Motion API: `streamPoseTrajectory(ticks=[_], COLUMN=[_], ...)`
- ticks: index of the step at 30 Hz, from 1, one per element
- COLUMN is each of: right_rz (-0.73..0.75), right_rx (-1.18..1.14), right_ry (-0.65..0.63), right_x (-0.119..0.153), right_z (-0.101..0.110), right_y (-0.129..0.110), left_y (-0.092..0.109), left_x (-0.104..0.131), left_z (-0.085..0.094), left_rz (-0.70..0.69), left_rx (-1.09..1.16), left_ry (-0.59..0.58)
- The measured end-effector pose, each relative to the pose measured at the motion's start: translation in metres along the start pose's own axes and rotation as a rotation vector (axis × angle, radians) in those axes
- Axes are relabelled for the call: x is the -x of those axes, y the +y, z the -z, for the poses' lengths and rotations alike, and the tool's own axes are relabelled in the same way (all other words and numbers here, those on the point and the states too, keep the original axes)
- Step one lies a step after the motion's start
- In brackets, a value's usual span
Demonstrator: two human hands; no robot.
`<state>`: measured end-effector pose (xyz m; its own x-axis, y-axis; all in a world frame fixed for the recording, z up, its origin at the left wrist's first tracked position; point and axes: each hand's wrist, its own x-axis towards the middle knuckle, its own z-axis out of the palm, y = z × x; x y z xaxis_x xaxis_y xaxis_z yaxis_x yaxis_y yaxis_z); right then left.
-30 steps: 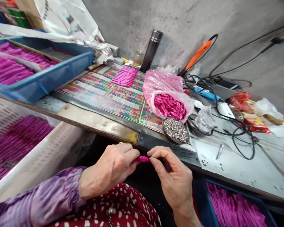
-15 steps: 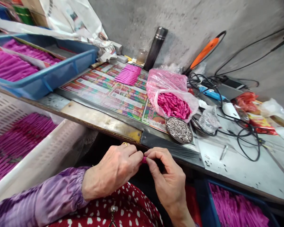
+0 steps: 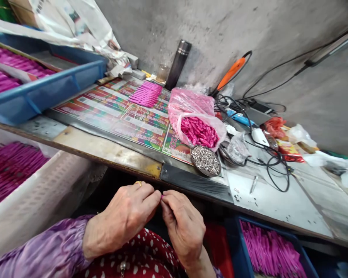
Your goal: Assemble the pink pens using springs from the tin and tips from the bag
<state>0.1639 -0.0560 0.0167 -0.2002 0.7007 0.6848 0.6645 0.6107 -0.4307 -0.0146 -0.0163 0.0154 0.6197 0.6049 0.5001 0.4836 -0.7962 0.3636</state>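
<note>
My left hand (image 3: pixel 124 216) and my right hand (image 3: pixel 184 224) meet fingertip to fingertip below the table's front edge. Between them shows a tiny bit of a pink piece (image 3: pixel 162 196), pinched by both and mostly hidden by the fingers. Beyond my hands on the table, a round dish of small silver pins (image 3: pixel 205 160) stands by an open plastic bag of shiny pink pieces (image 3: pixel 199 132). A row of pink sticks (image 3: pixel 145 94) lies on the printed sheet (image 3: pixel 124 116) farther back.
A blue tray (image 3: pixel 55 87) of pink sticks is at the left, above a white basket (image 3: pixel 43 185). A black flask (image 3: pixel 178 65) stands by the wall. Cables, an orange-handled tool (image 3: pixel 231 73) and wrappers lie right. A blue bin (image 3: pixel 246 247) with pink sticks is below right.
The view has shifted, so the table items appear farther left. My right fingers have closed in against my left ones, and less of the pink piece shows.
</note>
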Motion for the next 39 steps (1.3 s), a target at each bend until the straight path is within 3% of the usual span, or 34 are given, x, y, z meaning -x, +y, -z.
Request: streamPoseTrajectory(ticks=[4,6,9,11,13,16,19,24,27,31,39], right_rz=[-0.122,-0.351,-0.791,-0.947,-0.993,-0.942,-0.730,-0.382,-0.245,-0.194,-0.219], right_rx=[-0.095,-0.231,-0.541,-0.682,-0.702,-0.608,-0.384,0.191,0.399,0.470,0.464], right_ry=[0.023,0.027,-0.106,-0.206,-0.233,-0.249,-0.211,0.057,0.070,0.017,-0.048], right_x=[0.000,-0.002,-0.005,-0.007,-0.009,-0.013,-0.019,-0.021,-0.018,-0.019,-0.020], right_z=[-0.001,-0.002,-0.001,0.001,0.004,0.012,0.026,0.052,0.061,0.063,0.058], right_y=[-0.002,-0.004,-0.007,-0.007,-0.008,-0.005,0.007,0.055,0.083,0.102,0.113], left_y=[0.001,0.001,0.000,-0.001,-0.001,0.000,-0.001,-0.009,-0.016,-0.022,-0.027], left_x=[0.002,0.003,0.003,0.001,-0.002,-0.008,-0.013,-0.015,-0.014,-0.013,-0.010], left_z=[-0.002,-0.003,-0.005,-0.007,-0.008,-0.008,-0.009,-0.009,-0.010,-0.011,-0.015], left_rz=[-0.012,-0.008,-0.035,-0.060,-0.067,-0.082,-0.078,-0.060,-0.036,-0.021,0.004], left_rx=[0.000,-0.005,0.006,0.021,0.022,0.008,0.000,-0.010,-0.032,-0.039,-0.020], left_ry=[0.010,0.012,0.029,0.051,0.078,0.134,0.166,0.168,0.165,0.172,0.155])
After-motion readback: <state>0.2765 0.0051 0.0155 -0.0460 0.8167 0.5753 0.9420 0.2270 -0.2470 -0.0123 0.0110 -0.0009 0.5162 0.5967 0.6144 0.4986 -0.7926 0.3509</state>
